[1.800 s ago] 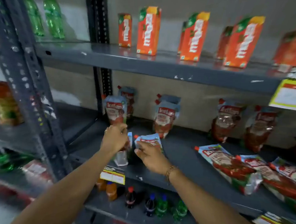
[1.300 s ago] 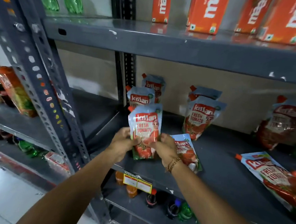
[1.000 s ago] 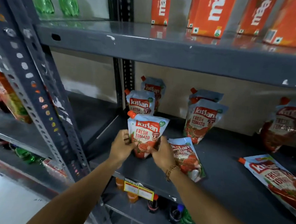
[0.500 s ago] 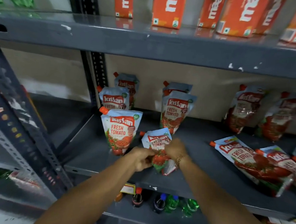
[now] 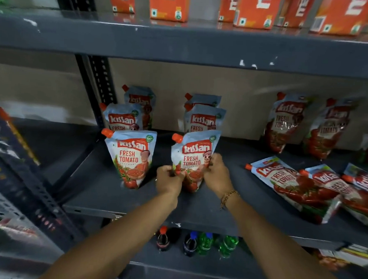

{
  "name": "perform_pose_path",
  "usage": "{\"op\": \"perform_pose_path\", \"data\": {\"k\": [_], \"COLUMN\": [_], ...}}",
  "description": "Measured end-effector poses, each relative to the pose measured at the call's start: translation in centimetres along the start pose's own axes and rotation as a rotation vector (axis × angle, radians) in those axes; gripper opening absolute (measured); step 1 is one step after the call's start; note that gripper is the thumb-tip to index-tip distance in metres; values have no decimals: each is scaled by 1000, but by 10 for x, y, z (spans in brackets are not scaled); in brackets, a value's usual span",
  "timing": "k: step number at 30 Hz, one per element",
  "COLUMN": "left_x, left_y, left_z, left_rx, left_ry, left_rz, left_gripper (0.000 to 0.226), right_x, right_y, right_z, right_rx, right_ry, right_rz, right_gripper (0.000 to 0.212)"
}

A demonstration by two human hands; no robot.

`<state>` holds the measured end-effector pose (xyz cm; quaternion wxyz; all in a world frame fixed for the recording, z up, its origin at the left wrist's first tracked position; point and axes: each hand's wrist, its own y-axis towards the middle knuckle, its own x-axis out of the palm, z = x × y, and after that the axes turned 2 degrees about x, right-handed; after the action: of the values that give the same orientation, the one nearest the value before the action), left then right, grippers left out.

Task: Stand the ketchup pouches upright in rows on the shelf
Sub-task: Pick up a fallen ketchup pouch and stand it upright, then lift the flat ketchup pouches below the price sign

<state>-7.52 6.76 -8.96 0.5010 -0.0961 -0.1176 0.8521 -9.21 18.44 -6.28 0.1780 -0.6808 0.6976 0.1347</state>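
The ketchup pouches (image 5: 132,157) read "Kissan FRESH TOMATO", with a green "100%" badge at the top.

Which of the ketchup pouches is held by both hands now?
The upright blue-and-red ketchup pouch fronting the second row: left hand and right hand grip its lower sides. Its neighbours stand free.

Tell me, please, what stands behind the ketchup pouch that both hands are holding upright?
Behind the held pouch stand two more pouches in a column: the middle pouch, then the rear pouch nearest the back wall. Only their tops show; their bases are covered.
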Motion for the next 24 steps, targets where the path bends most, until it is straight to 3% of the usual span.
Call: {"op": "perform_pose_path", "data": {"k": [2,3,5,7,9,12,16,19,22,24], "left_x": [5,11,34,67,102,147,195,219,231,231], "left_y": [-7,-13,-33,-55,-72,-88,-110,-120,-120,-122], "left_z": [0,1,4,8,12,17,17,14,4,6], "left_rx": [-185,-288,-445,-521,-541,-537,-530,-523,-458,-413], "left_ry": [-66,-121,-267,-310,-244,-136,-28,-105,-152,-177], "left_rz": [201,226,61,-126,-278,-396,-517,-499,-407,-356], "left_gripper": [48,47,29,15,23,24,20,9,38,37], "right_x": [-1,-8,-37,-80,-129,-186,-228,-244,-256,-261], "right_y": [0,1,5,15,22,21,27,32,35,35], "right_z": [-9,-10,-4,12,26,40,57,65,74,78], "right_rx": [-27,-50,-81,-84,21,222,209,207,197,138], "right_ry": [-69,-133,-347,-579,-806,-1052,-1006,-926,-807,-684], "right_rz": [-118,-153,-144,-27,87,2,21,-9,-23,16], "right_gripper": [33,37,44,40,37,49,37,37,38,32]}}
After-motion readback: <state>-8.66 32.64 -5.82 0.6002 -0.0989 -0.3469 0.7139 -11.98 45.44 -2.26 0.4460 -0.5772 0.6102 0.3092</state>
